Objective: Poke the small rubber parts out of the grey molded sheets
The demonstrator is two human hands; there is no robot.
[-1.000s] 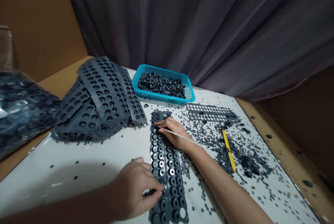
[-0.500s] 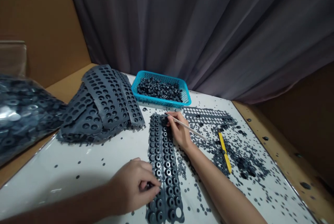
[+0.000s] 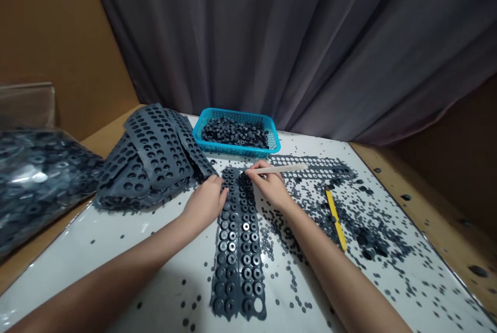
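Observation:
A long dark grey perforated rubber strip lies lengthwise on the white table top, with round black washers seated in most of its holes. My left hand rests against the strip's upper left edge, and I cannot tell whether it grips the strip. My right hand pinches a thin wooden stick, which points left with its tip at the strip's top end. Part of the strip's top is hidden behind my fingers.
A blue plastic basket full of black washers stands at the back. A stack of perforated grey sheets lies to the left, beside a clear bag of washers. Loose washers, a perforated strip and a yellow stick lie right.
My left hand has moved up from the strip's lower part to its top left edge. The stick has swung nearly level, and the view has tilted slightly.

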